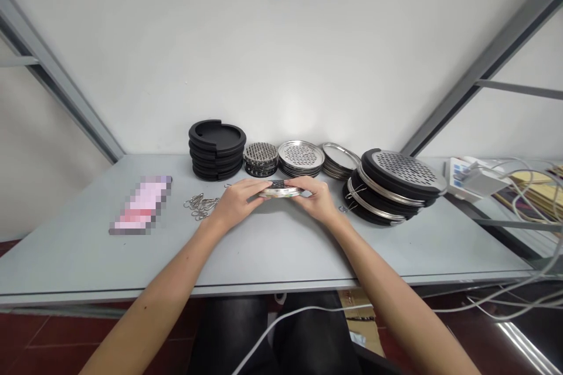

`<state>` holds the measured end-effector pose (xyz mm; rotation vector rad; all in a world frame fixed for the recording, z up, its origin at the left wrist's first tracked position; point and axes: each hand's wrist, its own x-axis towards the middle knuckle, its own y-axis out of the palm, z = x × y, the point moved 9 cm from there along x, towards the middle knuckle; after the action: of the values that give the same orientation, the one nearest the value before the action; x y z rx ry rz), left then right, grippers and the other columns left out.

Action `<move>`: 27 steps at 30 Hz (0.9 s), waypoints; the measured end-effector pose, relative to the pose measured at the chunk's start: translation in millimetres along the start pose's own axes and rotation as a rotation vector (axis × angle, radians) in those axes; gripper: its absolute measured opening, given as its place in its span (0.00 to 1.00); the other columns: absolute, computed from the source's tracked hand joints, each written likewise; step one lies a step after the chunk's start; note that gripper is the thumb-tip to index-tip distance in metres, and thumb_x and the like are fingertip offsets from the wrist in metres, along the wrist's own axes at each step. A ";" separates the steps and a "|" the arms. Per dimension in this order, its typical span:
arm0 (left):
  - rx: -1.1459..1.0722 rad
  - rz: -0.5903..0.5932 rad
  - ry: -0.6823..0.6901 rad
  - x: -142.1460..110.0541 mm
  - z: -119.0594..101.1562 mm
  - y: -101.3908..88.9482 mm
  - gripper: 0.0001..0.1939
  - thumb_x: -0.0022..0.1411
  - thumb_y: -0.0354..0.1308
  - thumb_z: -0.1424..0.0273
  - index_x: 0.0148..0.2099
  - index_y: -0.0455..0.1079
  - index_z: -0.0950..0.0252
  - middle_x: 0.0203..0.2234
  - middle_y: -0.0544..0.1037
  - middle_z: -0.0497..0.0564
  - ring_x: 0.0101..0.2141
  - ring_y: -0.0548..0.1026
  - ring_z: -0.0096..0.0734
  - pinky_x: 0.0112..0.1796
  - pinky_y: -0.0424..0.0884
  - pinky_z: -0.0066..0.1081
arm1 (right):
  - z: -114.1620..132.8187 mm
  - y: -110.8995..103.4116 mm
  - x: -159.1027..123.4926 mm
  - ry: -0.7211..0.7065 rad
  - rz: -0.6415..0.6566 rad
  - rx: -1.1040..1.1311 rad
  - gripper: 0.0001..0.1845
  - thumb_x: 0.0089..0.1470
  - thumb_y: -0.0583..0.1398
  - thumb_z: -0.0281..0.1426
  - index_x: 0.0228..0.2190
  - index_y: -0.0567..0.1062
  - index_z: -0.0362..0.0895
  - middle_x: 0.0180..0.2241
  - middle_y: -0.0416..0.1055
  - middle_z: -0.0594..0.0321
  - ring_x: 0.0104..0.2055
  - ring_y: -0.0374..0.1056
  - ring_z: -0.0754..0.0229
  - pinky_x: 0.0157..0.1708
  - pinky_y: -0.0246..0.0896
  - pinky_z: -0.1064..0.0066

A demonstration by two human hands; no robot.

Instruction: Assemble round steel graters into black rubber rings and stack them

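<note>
Between both hands, above the middle of the table, is a round metal disc (280,192) seen nearly edge-on, with a shiny rim and a dark perforated top. My left hand (235,202) grips its left edge, fingers over the top and thumb below. Its right edge is pinched by my right hand (315,198). Just left of my left hand lies a pile of small wire clips (202,205). Behind the disc stand a stack of small studded metal discs (261,155) and a stack of perforated metal discs (301,155). What lies under the held disc is hidden.
Black round trays (217,149) are stacked at the back left, metal rings (341,158) at the back. Right of me stand piled black-and-metal round units (391,187). A blurred phone (141,205) lies left. A power strip (466,179) and white cables (523,187) are far right.
</note>
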<state>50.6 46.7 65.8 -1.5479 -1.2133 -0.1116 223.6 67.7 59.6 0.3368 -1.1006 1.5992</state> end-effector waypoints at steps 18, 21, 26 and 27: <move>0.040 -0.120 0.151 2.0 -15.2 -10.6 0.18 0.63 0.56 0.77 0.55 0.70 0.63 0.52 0.75 0.58 0.53 0.73 0.40 0.52 0.70 0.46 | -8.6 -15.9 1.8 0.010 -0.135 -0.228 0.17 0.53 0.57 0.23 0.42 0.80 0.46 0.42 0.79 0.56 0.47 0.72 0.53 0.50 0.67 0.57; 0.056 -0.085 0.130 1.8 -14.7 -6.2 0.18 0.60 0.60 0.75 0.53 0.71 0.63 0.52 0.75 0.58 0.52 0.74 0.41 0.52 0.70 0.46 | -7.0 -16.9 1.2 0.001 -0.150 -0.241 0.18 0.53 0.56 0.21 0.41 0.80 0.47 0.41 0.79 0.57 0.46 0.72 0.54 0.48 0.69 0.57; 0.042 -0.026 0.107 1.1 -15.6 2.6 0.21 0.61 0.62 0.72 0.57 0.69 0.61 0.52 0.75 0.57 0.52 0.73 0.40 0.52 0.70 0.45 | -3.4 -11.6 0.8 -0.024 -0.125 -0.257 0.17 0.52 0.58 0.22 0.40 0.81 0.46 0.41 0.79 0.57 0.43 0.72 0.53 0.47 0.69 0.57; 0.036 -0.022 0.112 0.8 -16.0 4.0 0.21 0.62 0.61 0.72 0.57 0.69 0.61 0.52 0.75 0.57 0.52 0.73 0.40 0.52 0.70 0.45 | -2.5 -10.8 0.7 -0.033 -0.121 -0.257 0.17 0.52 0.58 0.22 0.40 0.81 0.46 0.41 0.79 0.57 0.43 0.72 0.53 0.47 0.69 0.57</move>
<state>61.9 35.4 69.8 -1.4779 -1.1386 -0.1878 233.6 69.7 63.9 0.2539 -1.2711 1.3314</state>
